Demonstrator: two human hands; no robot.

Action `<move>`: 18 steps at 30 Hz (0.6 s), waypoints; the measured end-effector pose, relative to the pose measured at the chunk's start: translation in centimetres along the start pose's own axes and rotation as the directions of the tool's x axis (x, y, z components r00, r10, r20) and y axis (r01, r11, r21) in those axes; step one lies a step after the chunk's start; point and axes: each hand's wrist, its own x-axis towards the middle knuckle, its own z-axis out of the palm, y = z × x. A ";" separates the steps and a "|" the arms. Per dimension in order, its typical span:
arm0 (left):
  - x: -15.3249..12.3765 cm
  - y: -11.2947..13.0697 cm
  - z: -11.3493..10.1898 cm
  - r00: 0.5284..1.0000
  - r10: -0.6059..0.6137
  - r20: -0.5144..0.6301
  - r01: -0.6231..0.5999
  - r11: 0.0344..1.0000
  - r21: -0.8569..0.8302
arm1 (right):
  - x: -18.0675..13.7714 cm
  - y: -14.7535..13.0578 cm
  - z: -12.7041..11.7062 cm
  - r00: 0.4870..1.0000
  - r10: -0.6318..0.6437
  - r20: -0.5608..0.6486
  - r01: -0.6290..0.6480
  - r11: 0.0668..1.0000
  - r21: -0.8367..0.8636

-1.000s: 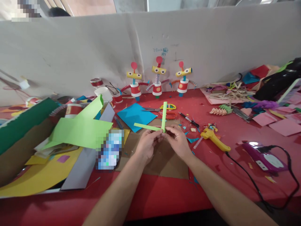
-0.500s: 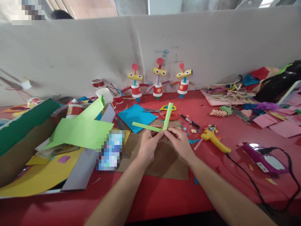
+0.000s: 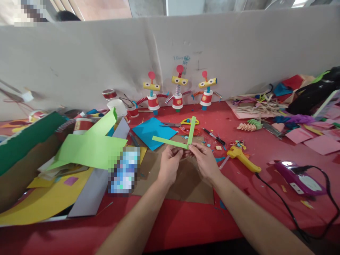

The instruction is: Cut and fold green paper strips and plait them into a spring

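Two light green paper strips [image 3: 170, 141] meet at a corner in an L shape. One points left and the other stands away from me. The fingers of my right hand [image 3: 205, 162] pinch the corner where the strips overlap. My left hand [image 3: 169, 164] is closed at the lower edge of the left-pointing strip, its thumb bent over the fingers; some fingertips are hidden. Both hands are above a brown cardboard sheet [image 3: 186, 189]. Beyond them lie a blue paper square [image 3: 154, 132] and yellow-handled scissors [image 3: 186, 122].
Three paper-cup robot figures [image 3: 177, 101] stand along the white board. To the right are a yellow glue gun [image 3: 243, 157], a black pen [image 3: 212, 135] and a purple power box [image 3: 300, 179] with a cable. At left sits a box with green paper [image 3: 90, 150], beside a blurred phone [image 3: 124, 170].
The corner of the strips has shifted slightly right, and the overlap has become a cleaner L. My left thumb has moved off the corner, while my right hand keeps its pinch there.
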 end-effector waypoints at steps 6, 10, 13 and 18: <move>0.6 -0.3 -0.9 0.990 -0.137 -0.021 0.135 0.988 -0.073 | 0.1 0.0 -0.1 0.999 0.021 0.042 -0.021 1.000 0.002; 0.7 -0.2 -1.3 0.985 -0.175 0.007 0.175 0.981 -0.083 | -0.1 -0.4 -0.1 0.999 -0.001 0.040 0.003 0.999 -0.046; 0.7 0.2 -1.4 0.977 -0.212 0.020 0.213 0.974 -0.074 | -0.2 -0.8 -0.2 0.999 -0.005 0.034 0.007 0.998 -0.065; 0.9 0.5 -1.4 0.972 -0.231 0.032 0.233 0.969 -0.079 | -0.2 -0.8 -0.3 0.999 0.024 0.048 -0.023 1.000 -0.020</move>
